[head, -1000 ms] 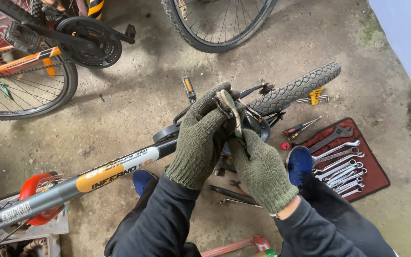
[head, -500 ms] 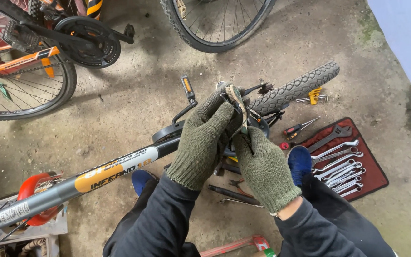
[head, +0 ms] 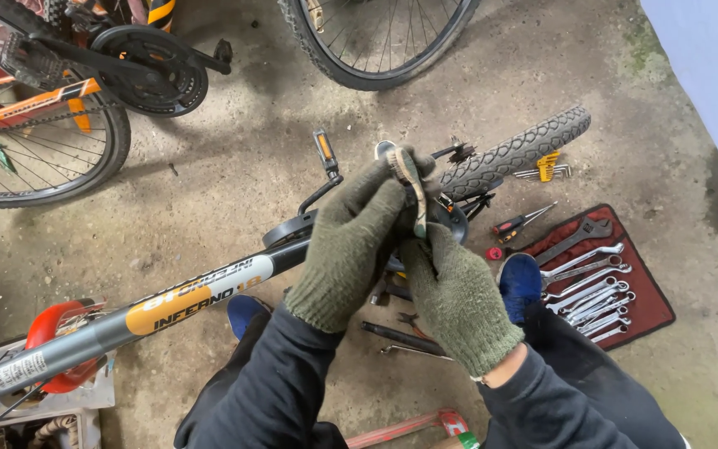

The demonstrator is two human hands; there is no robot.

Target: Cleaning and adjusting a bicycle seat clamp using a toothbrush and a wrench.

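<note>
Both my hands wear green knit gloves and meet over the rear end of a small bicycle. My left hand [head: 351, 241] wraps its fingers round a small worn, rusty metal part [head: 409, 179] from the left. My right hand [head: 459, 295] grips the same part from below, thumb pressed against it. The part sits just above the black frame tube [head: 201, 303] with its white and orange band. The knobbly rear tyre [head: 517, 154] lies right behind my hands. What joins the part to the bicycle is hidden by the gloves.
A pedal and crank [head: 323, 158] stick up left of my hands. A red tool roll with several spanners [head: 617, 287] lies at right, beside a screwdriver [head: 521, 223] and yellow hex keys [head: 546, 166]. Loose tools [head: 400, 337] lie between my blue shoes [head: 518, 283]. Another bicycle [head: 60, 91] and a wheel [head: 376, 41] stand behind.
My hands have shifted a little on the part and closed more tightly around it; it has turned slightly in my grip. The bicycle and tools have not moved.
</note>
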